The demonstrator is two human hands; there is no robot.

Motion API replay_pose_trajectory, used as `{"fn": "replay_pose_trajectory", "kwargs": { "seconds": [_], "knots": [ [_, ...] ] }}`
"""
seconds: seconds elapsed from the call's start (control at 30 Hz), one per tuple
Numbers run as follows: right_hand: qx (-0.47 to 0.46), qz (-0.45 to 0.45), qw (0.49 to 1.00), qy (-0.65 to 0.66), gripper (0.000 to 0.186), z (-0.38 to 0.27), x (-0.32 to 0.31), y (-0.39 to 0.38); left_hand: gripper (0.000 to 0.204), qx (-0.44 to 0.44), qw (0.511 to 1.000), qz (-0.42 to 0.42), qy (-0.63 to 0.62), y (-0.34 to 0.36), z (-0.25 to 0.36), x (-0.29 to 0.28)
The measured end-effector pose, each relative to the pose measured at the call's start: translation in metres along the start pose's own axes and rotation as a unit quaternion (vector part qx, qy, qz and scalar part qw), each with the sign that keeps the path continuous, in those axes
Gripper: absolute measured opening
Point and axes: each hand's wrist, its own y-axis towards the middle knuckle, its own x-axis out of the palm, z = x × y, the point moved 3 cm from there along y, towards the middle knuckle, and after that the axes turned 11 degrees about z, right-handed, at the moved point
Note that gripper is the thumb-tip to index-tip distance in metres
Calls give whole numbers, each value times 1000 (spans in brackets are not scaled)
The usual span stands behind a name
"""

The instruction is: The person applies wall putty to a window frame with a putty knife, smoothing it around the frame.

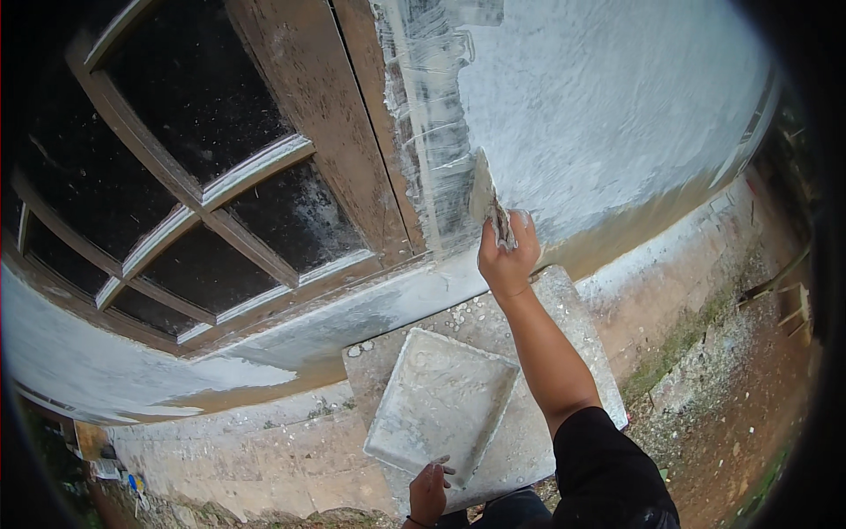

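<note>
My right hand [513, 256] is closed around the handle of a putty knife [484, 187] smeared with grey-white filler. Its blade lies against the wall, along a streaky grey-white band of filler [441, 132] beside the wooden window frame [326, 97]. Below, a shallow rectangular tray [381, 414], coated in pale dried filler, sits at an angle on a spattered board [551, 304]. My left hand [429, 492] is at the tray's near edge, with its filler-stained fingers curled over the rim. Part of that grip is hidden.
Dark glass panes [181, 84] in brown glazing bars fill the left. White-painted wall [617, 97] spreads to the right. A worn ledge [264, 463] runs along the wall's foot, with dirt ground [731, 423] at right. Small items [132, 480] lie at far lower left.
</note>
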Motion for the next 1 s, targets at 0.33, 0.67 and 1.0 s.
{"fn": "replay_pose_trajectory", "kwargs": {
  "seconds": [0.33, 0.67, 1.0],
  "knots": [
    [-43, 15, 999, -10, 13, -20, 22, -16, 38, -17, 998, 42, -46, -4, -48, -59],
    [-128, -86, 988, -7, 21, -33, 8, -10, 38, -1, 1000, 10, -20, -10, -33, -49],
    [-252, -155, 954, 41, 19, -76, -5, 143, 39, -17, 998, 34, -51, 0, -26, -32]
  ]
}}
